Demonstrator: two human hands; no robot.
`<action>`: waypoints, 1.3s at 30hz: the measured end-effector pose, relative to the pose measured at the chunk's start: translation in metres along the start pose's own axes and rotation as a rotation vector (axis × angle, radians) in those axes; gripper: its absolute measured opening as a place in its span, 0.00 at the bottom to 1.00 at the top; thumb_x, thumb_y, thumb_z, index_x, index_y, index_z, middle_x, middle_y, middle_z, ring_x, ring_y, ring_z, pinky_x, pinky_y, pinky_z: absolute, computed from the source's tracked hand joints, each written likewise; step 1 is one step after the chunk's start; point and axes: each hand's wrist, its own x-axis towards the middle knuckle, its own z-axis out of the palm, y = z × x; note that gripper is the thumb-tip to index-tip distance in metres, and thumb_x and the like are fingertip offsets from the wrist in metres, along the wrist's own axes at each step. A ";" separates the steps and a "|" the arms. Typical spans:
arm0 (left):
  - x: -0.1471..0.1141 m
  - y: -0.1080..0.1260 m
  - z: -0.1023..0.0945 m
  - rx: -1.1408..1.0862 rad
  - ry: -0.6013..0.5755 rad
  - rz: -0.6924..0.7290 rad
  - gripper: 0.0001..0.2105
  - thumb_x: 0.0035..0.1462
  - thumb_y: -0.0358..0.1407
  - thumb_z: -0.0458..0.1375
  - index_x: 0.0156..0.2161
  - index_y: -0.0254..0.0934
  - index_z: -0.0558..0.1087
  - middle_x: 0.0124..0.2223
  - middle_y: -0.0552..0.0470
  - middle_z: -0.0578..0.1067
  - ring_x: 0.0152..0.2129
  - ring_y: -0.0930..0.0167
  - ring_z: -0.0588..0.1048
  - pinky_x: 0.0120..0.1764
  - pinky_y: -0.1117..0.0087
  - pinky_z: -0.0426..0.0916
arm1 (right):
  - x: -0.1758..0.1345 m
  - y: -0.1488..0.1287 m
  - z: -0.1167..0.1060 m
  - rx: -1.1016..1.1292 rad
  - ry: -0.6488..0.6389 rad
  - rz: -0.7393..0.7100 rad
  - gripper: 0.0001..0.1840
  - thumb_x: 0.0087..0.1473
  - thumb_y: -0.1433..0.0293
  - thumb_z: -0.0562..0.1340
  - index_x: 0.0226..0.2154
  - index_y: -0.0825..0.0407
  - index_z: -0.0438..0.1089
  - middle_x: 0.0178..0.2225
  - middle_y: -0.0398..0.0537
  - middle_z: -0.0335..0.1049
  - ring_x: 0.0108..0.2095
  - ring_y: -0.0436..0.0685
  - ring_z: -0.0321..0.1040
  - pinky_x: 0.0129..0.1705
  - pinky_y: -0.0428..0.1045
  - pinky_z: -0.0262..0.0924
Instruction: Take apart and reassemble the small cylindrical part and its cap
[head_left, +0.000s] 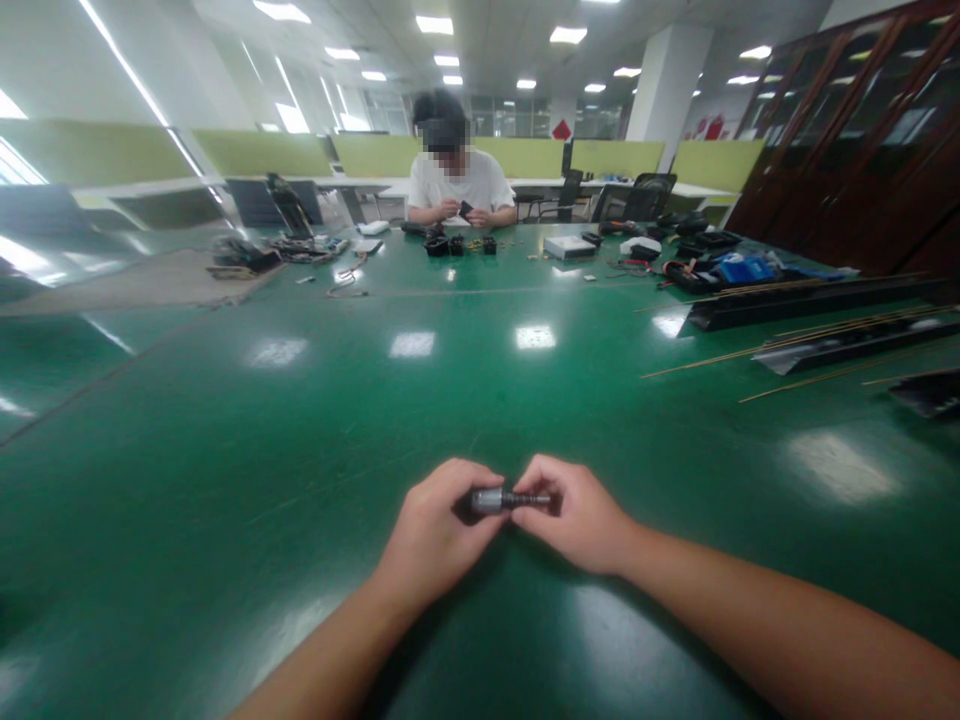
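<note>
Close in front of me, low over the green table, a small grey-and-black cylindrical part with a thin ridged shaft [489,500] lies sideways between my hands. My left hand [439,520] is closed around its thicker grey body, thumb below and fingers above. The thinner shaft end points right, where my right hand [581,520] pinches it between thumb and fingers. Both hands meet near the middle of the part. Its exact kind cannot be made out, and my left palm hides the far left end.
A green tabletop [337,400] spreads around my hands. Across it sits a person in a white shirt [480,178], holding a small dark piece. Black parts [442,245] and a white box [568,247] stand at the far side. Thin rods and black channels [810,300] lie at right.
</note>
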 end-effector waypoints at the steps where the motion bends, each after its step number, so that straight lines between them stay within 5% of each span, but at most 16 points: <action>1: 0.000 0.000 0.000 0.002 0.000 0.001 0.07 0.54 0.32 0.64 0.39 0.40 0.75 0.38 0.51 0.78 0.35 0.69 0.77 0.39 0.70 0.71 | 0.000 0.000 0.000 -0.001 0.001 0.005 0.05 0.49 0.74 0.66 0.31 0.52 0.69 0.27 0.40 0.68 0.27 0.50 0.63 0.31 0.45 0.58; 39: 0.001 -0.004 -0.006 0.020 0.106 -0.018 0.10 0.51 0.32 0.66 0.40 0.39 0.76 0.39 0.53 0.78 0.36 0.71 0.77 0.40 0.71 0.70 | 0.000 0.003 0.003 0.185 0.072 0.106 0.09 0.51 0.67 0.66 0.31 0.53 0.66 0.22 0.37 0.62 0.21 0.48 0.57 0.25 0.45 0.52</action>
